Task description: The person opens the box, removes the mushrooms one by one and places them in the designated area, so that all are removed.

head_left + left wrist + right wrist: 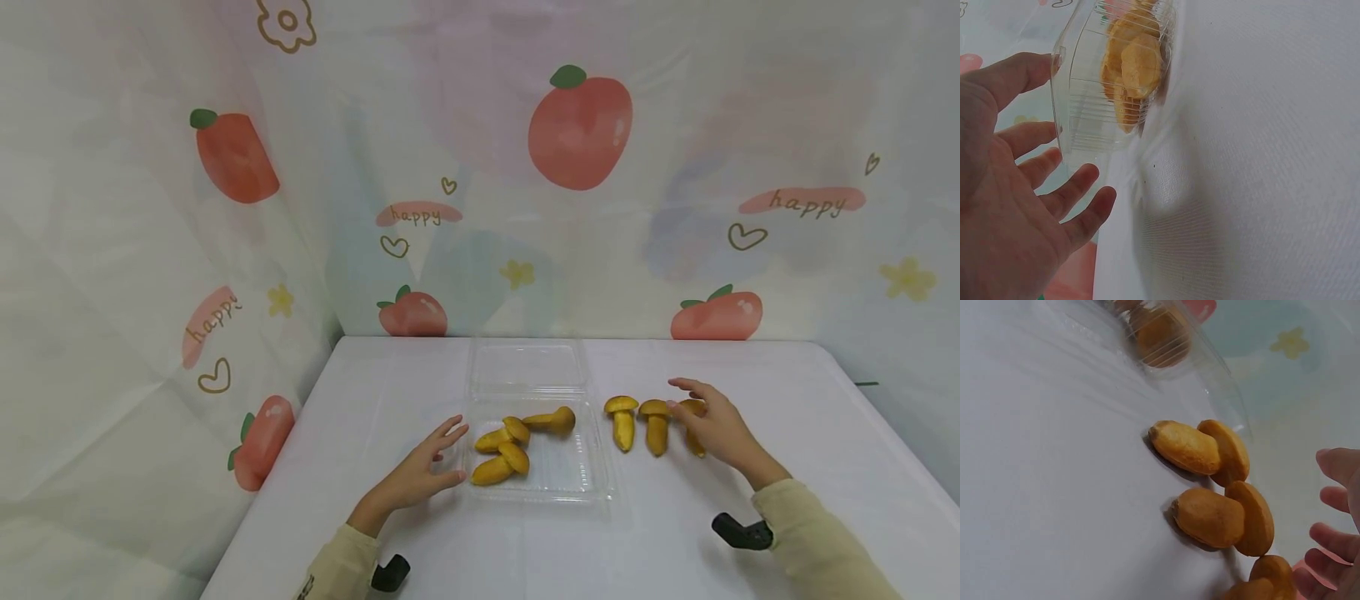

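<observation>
A clear plastic clamshell box [558, 487] lies opened flat on the table, holding several yellow-brown mushrooms [514, 457] toward its left and back. My left hand [422, 473] is at the box's left edge, fingers spread, thumb and fingertips right at the rim in the left wrist view. To the right of the box, three more mushrooms stand in a row, caps toward the back: a left one [623, 423], a middle one [656, 427] and a right one [696, 442]. My right hand [717, 427] hovers over the right one, partly covering it, fingers loosely extended and gripping nothing.
The box's lid [528, 367] extends toward the back of the white table [540, 554]. A fruit-printed cloth [480, 167] rises behind and along the left side. Dark wrist-camera mounts [742, 532] stick out beneath both sleeves.
</observation>
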### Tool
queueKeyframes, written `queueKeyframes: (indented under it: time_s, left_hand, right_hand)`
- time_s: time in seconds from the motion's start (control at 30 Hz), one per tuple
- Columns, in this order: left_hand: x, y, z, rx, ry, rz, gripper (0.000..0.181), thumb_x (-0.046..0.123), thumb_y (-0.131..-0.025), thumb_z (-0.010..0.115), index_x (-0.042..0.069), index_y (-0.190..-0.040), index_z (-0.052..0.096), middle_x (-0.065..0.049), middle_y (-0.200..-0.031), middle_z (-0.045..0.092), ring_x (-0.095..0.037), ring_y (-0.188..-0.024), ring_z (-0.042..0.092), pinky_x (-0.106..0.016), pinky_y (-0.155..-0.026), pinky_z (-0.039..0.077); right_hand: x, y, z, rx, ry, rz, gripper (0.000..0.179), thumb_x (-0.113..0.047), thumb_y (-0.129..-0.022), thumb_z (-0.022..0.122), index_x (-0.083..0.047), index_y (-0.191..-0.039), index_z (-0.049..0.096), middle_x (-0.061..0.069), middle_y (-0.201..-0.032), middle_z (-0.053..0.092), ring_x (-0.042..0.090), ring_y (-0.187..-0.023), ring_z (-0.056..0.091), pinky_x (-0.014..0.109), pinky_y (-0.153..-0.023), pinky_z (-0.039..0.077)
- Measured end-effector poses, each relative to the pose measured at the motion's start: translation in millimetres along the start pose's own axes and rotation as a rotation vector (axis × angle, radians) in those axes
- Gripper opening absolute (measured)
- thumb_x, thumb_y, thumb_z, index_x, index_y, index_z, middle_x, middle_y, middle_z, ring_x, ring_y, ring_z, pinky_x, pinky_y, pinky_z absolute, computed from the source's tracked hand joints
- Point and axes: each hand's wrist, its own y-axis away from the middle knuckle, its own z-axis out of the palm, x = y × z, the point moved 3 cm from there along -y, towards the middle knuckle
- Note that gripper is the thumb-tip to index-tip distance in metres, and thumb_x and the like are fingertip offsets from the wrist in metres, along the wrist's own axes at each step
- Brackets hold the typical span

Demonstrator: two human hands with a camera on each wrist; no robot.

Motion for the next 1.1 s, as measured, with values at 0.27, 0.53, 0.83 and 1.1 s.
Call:
queueKeyframes:
  time_s: [0.27, 0.53, 0.83, 1.1]
  left_hand:
    - [1.6, 0.5, 0.2, -0.002, 0.002, 0.004, 0.071, 0.021, -0.099, 0.064, 0.008, -0.159, 0.030, -0.013, -0.171, 0.014, -0.040, -0.153, 0.025, -0.063, -0.114, 0.039]
    - [-1.4, 0.3, 0.1, -0.003, -0.010, 0.003, 0.071, 0.024, -0.099, 0.064, 0.009, -0.160, 0.030, -0.013, -0.171, 0.013, -0.039, -0.154, 0.025, -0.062, -0.114, 0.040]
    - [-1.4, 0.1, 0.2, -0.006, -0.012, 0.000, 0.071, 0.022, -0.099, 0.064, 0.009, -0.160, 0.030, -0.013, -0.171, 0.014, -0.039, -0.153, 0.026, -0.062, -0.113, 0.040]
    - [2.4, 0.0, -1.0, -0.006, -0.010, 0.002, 0.070, 0.020, -0.099, 0.064, 0.007, -0.159, 0.031, -0.014, -0.171, 0.014, -0.040, -0.154, 0.025, -0.062, -0.113, 0.040]
  right_hand:
    - [-12.5, 2.1, 12.9, -0.001, 0.010, -0.036, 0.051, -0.023, -0.102, 0.060, 0.002, -0.144, 0.047, 0.036, -0.144, 0.045, 0.054, -0.124, 0.048, 0.069, -0.099, 0.047]
    - [-25.8, 4.0, 18.0, 0.007, -0.004, -0.065, 0.050, -0.021, -0.100, 0.064, 0.002, -0.142, 0.050, 0.033, -0.143, 0.048, 0.050, -0.125, 0.049, 0.065, -0.099, 0.050]
    - [-38.8, 6.1, 23.6, -0.004, -0.026, -0.089, 0.051, -0.023, -0.101, 0.063, 0.002, -0.143, 0.049, 0.031, -0.145, 0.048, 0.052, -0.134, 0.044, 0.072, -0.106, 0.039]
    - [-53.5, 8.5, 26.6, 0.003, -0.029, -0.121, 0.049, -0.024, -0.101, 0.063, -0.001, -0.142, 0.051, 0.030, -0.144, 0.050, 0.050, -0.126, 0.052, 0.070, -0.102, 0.045]
